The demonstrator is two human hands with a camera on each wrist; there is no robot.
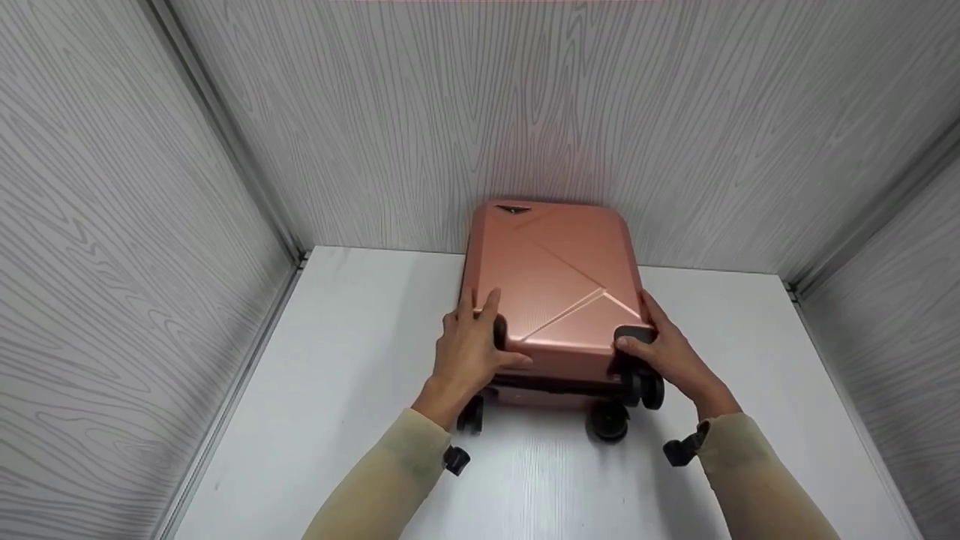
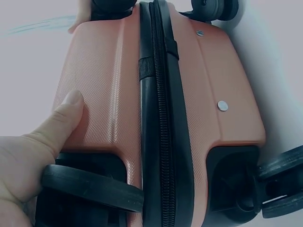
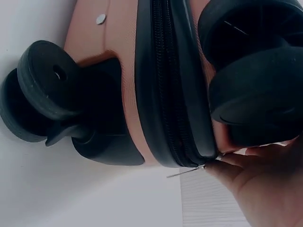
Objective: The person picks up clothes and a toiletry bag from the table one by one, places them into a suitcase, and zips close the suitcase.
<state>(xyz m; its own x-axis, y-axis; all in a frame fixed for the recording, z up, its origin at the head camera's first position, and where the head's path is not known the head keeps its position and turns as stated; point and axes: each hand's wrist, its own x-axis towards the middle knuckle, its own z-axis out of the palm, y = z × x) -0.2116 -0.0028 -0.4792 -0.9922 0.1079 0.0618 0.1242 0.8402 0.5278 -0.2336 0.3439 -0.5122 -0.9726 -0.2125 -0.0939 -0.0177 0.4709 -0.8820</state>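
Observation:
A rose-pink hard-shell suitcase (image 1: pixel 555 262) lies flat against the back wall, its wheeled end facing me. At its near left corner my left hand (image 1: pixel 466 349) grips the shell, fingers on the top edge and side, thumb (image 2: pixel 66 116) on the wheeled end face. My right hand (image 1: pixel 671 352) holds the near right corner, thumb over the black wheel housing and fingers along the side. In the right wrist view those fingers touch the side near a thin metal piece by the zipper (image 3: pixel 173 85). Black double wheels (image 1: pixel 643 388) stick out below the hands.
The suitcase lies on a white floor panel (image 1: pixel 352 337). Grey wood-grain walls stand at the back (image 1: pixel 525 97), left (image 1: pixel 112 262) and right, with metal strips along the corners. A lower wheel (image 1: pixel 607 420) is close to the floor at the near side.

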